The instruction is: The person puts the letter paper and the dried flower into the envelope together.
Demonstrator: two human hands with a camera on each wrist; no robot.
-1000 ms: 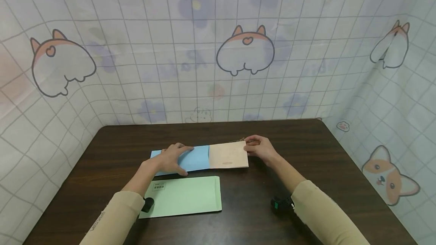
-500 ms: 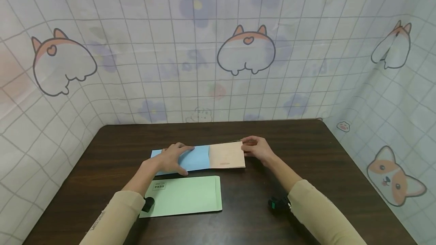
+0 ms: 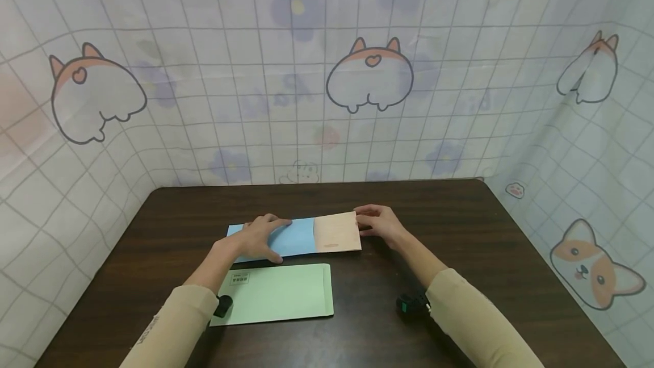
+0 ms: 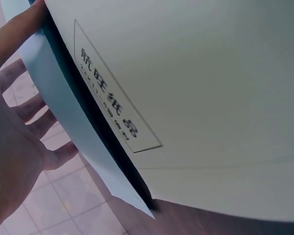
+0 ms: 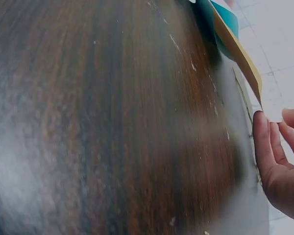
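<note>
A blue envelope (image 3: 293,237) lies flat across the table, with a tan card (image 3: 337,233) partly inside its right end. My left hand (image 3: 258,237) rests spread over the envelope, thumb toward its near edge and fingers toward the far one; the left wrist view shows the thumb and several fingers along the blue envelope (image 4: 63,103). At the card's right end my right hand (image 3: 383,225) holds the short edge with its fingertips. Seen edge-on in the right wrist view, the tan card (image 5: 242,56) reaches down to the right hand (image 5: 284,161). The card's inserted part is hidden.
A light green envelope (image 3: 281,294) with a printed box lies on the near side of the blue one, under the left forearm. The dark wooden table (image 3: 439,203) backs onto a hanging cloth (image 3: 230,72) with dog drawings. Each wrist carries a small black camera (image 3: 411,304).
My right hand has moved left with the tan card, and less of the card shows outside the blue envelope. The left hand has stayed in place on the envelope.
</note>
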